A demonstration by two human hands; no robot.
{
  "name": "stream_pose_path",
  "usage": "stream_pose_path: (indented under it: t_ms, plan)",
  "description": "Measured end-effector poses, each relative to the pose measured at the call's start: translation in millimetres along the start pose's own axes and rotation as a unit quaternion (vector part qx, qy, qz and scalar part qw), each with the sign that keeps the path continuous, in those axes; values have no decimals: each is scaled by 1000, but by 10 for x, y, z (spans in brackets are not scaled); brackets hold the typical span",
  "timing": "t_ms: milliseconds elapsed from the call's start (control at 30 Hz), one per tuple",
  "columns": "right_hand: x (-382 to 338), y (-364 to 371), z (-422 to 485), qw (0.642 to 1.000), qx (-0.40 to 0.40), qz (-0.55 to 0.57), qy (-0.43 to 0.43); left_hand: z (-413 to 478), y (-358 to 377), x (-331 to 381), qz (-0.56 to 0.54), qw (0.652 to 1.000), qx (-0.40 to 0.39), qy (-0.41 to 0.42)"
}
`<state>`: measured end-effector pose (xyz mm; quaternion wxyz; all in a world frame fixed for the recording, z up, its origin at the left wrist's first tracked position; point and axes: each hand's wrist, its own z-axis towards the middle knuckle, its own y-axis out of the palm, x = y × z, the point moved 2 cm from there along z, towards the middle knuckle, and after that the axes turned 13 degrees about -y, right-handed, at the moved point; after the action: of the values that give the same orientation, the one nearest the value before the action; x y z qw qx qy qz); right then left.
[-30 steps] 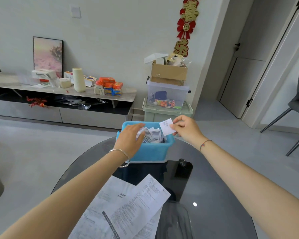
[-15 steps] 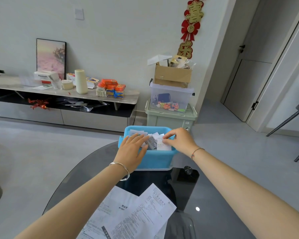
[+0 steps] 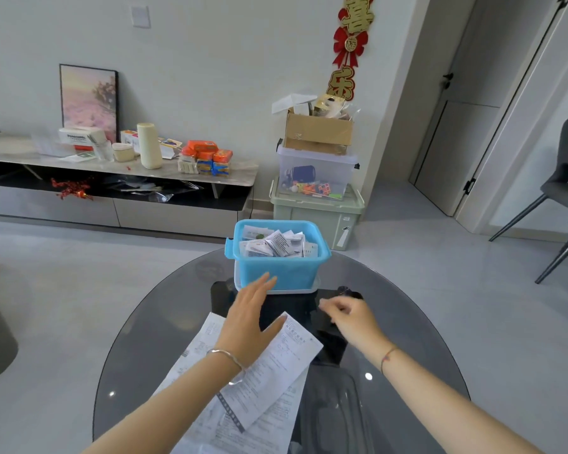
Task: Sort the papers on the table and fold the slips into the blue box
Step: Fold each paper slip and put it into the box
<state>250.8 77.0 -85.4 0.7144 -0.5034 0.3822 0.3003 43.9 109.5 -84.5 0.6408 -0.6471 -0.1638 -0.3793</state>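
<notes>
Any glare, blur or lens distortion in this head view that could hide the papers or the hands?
Head view: wide-angle bending at door frames; small glare spots on the glass table; papers and blue box are sharp; right hand is slightly motion-blurred, left hand clear.

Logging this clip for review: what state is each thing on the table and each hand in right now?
blue box: open-topped, upright, nearly full of folded slips.
large papers: unfolded, overlapping flat on the glass table.
left hand: open, empty, above the papers.
right hand: loosely curled, holding nothing visible.
</notes>
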Motion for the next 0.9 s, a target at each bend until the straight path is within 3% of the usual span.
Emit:
stream_pose_path:
  t_ms: [100,200,267,367,533,633,733,800,900]
  plan:
    - [32,94,-237,997,-54,-33,32,-162,138,-113,99,980,-136,-102]
    - [12,188,-370,990,-123,-63,23,-230,166,-127,135,969,-154,-140]
    - [-42,203,-411,989,-129,-72,7,-231,126,-95,126,971,-146,-143]
    - [-165,57,-425,996,-75,37,19,-159,28,-15,78,976,-136,-149]
    - [-313,-366,-448,979,13,192,72,-70,-95,243,-114,972,-144,-144]
    - [-318,-592,-525,972,-18,225,65,-100,-58,469,-192,950,-189,-157]
    - [-322,-748,-642,977,-70,196,38,-154,21,677,-256,934,-198,-152]
    - [-325,-835,-705,981,-45,187,13,-195,84,775,-283,933,-190,-112]
    - [-281,-1006,-829,991,-1,103,-82,-266,175,844,-238,957,-168,-8]
